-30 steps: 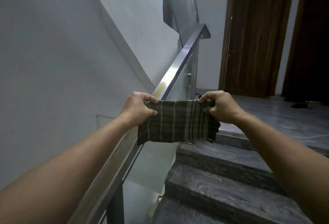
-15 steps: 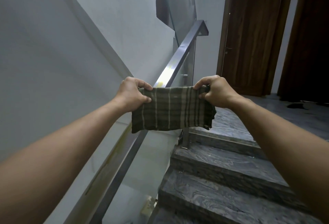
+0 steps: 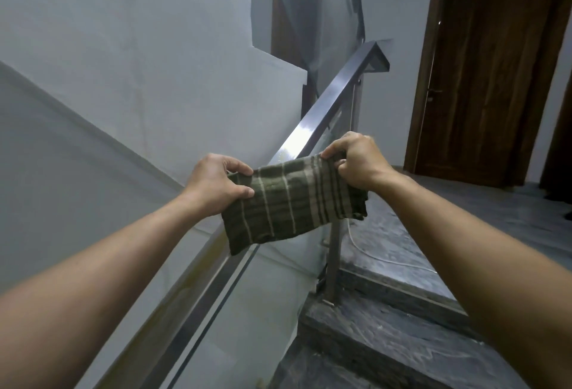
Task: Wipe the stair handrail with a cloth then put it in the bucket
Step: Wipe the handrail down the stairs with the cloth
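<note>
Left hand [image 3: 216, 182] and right hand [image 3: 356, 161] each pinch an end of the folded green striped cloth [image 3: 292, 200], stretched across the square stainless-steel handrail [image 3: 328, 100]. No legible writing.

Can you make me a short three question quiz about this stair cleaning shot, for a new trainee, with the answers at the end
1. True or false: the striped cloth is held by one hand only.
2. Multiple choice: where is the cloth relative to the metal handrail? A) stretched across it B) lying on a stair step C) hanging from the door handle
3. Short answer: is a bucket visible anywhere in the view?

Key
1. False. The left hand grips one end and the right hand grips the other.
2. A. It spans the rail crosswise, with a shiny stretch of rail showing above it.
3. No, only the wall, rail, stone steps and wooden door show.
</note>
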